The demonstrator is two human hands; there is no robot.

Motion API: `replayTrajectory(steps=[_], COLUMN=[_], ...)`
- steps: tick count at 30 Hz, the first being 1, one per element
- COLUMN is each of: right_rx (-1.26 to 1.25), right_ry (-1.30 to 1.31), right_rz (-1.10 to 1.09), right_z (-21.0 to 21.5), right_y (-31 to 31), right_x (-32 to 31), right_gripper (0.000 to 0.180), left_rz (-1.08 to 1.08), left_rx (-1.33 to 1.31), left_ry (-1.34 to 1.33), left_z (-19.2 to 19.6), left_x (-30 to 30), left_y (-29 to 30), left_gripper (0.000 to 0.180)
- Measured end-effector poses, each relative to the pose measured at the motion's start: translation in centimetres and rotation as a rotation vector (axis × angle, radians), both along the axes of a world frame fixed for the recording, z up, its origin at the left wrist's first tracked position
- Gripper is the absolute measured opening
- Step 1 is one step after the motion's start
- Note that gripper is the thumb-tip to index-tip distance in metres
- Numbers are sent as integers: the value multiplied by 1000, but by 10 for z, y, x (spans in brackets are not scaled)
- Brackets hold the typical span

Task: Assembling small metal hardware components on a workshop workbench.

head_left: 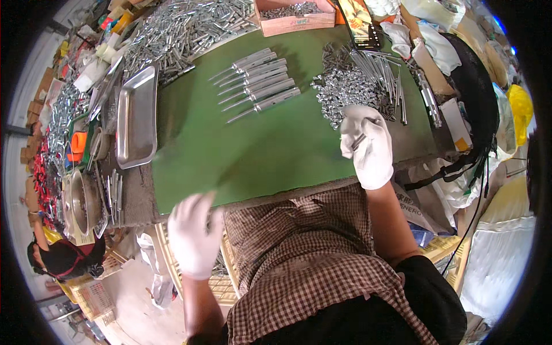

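Observation:
My right hand (370,144), in a white glove, is closed round a small cylindrical metal piece (359,141) at the right of the green mat. Just beyond it is a heap of small shiny metal parts (344,91). My left hand (197,237), also gloved in white, hangs at the mat's near left edge. Motion blurs its fingers, and nothing shows in them. Several metal tools with thick cylindrical handles and thin pointed shafts (277,100) lie side by side on the green mat (270,152), beyond both hands.
A steel tray (151,138) stands left of the mat. Long metal pins (379,70), a phone (360,26) and a metal rod (428,99) lie at the right. A pink box (296,24) of small parts and a large metal-tube pile (184,29) sit at the back.

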State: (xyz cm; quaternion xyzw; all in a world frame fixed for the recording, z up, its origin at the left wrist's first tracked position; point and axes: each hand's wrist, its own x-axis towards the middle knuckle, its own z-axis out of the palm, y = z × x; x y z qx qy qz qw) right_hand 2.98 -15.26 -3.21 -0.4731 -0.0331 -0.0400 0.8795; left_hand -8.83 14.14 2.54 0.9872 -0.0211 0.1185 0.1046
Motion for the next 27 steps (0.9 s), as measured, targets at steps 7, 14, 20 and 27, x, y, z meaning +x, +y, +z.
replayTrajectory(steps=[7, 14, 20, 27], right_rx=[-321, -297, -622, -633], right_ry=[155, 127, 229, 304], right_rz=[97, 84, 152, 234], right_z=[12, 4, 25, 35], right_y=[3, -2, -8, -17], right_x=[-8, -13, -25, -25], right_gripper=[27, 25, 34, 35], left_rz=[-384, -391, -497, -717], left_rx=[-79, -84, -184, -48], left_ry=[-249, -191, -72, -53], left_z=[-28, -50, -29, -4], left_x=[161, 166, 129, 106], left_y=[-75, -87, -67, -103], left_gripper=[22, 13, 19, 35])
